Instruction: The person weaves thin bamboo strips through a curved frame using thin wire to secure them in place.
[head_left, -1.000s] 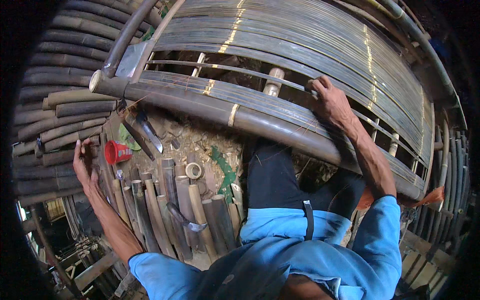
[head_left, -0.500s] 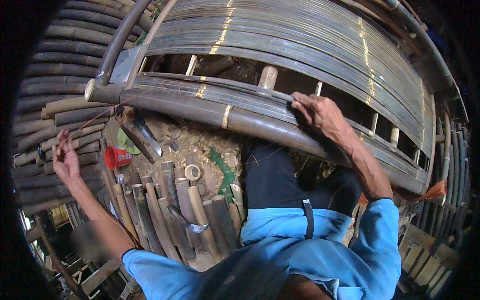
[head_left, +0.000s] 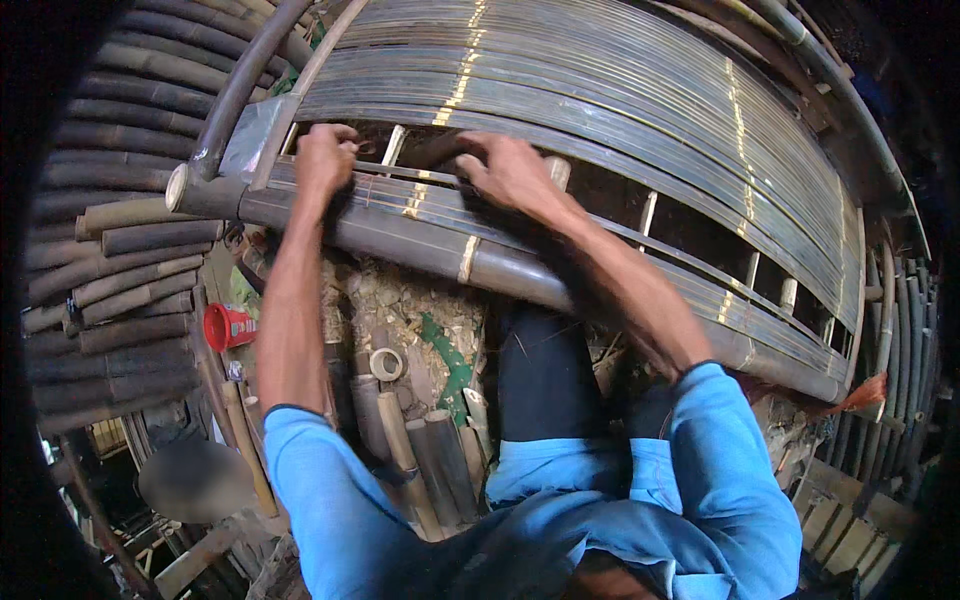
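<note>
A long bamboo bench or bed frame [head_left: 540, 275] lies before me, with dark, narrow slats [head_left: 600, 120] across its top and pale ties over them. Near its front pole, a gap separates a few front slats [head_left: 385, 190] from the rest. Over the left end of this gap, my left hand [head_left: 325, 165] is closed, its fingertips pinched together; what they hold is too small to make out. A faint reddish string [head_left: 368, 188] shows on the front slats beside it. My right hand [head_left: 510, 175] is over the gap farther right, thumb and fingers apart, nothing visible between them.
Stacked bamboo poles [head_left: 120, 240] fill the left side. A red cup [head_left: 228, 326] stands by my left forearm. Cut bamboo pieces [head_left: 440, 460] and a bamboo ring [head_left: 386, 364] lie below the frame, near my knees. Part of another person, blurred, shows at lower left.
My left hand has come from the far left, where it drew a thin reddish string, to the slat gap. My right hand has slid left along the front slats and let go of them.
</note>
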